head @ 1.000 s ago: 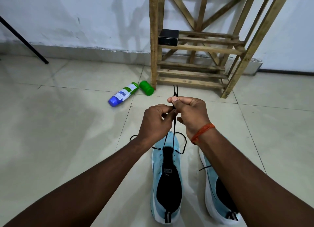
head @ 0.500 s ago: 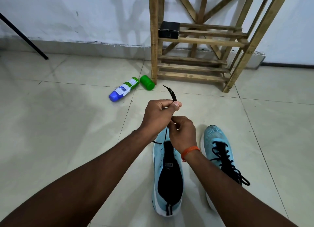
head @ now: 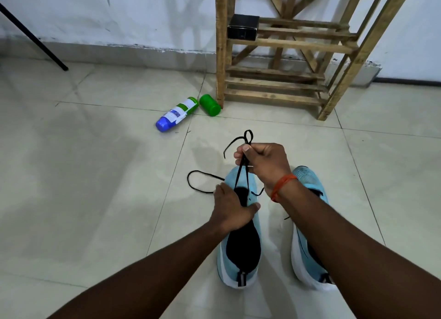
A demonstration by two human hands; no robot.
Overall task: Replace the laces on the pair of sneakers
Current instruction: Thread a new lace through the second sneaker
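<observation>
Lace [head: 238, 175] | right grip [head: 262, 162] now pinches it, raised | left grip [head: 230, 211] moved down, clasping sneaker [head: 242, 249]

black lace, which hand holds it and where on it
The right hand pinches the black lace near its free ends, above the sneaker. The left hand grips that sneaker across its middle.

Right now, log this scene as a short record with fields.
Right hand: pinches the black lace, held up above the left sneaker
Left hand: grips the left sneaker across its upper
Right sneaker: beside it, partly hidden by the arm
Floor: lying blue-capped bottle, green container
Behind: wooden rack with black box
</observation>
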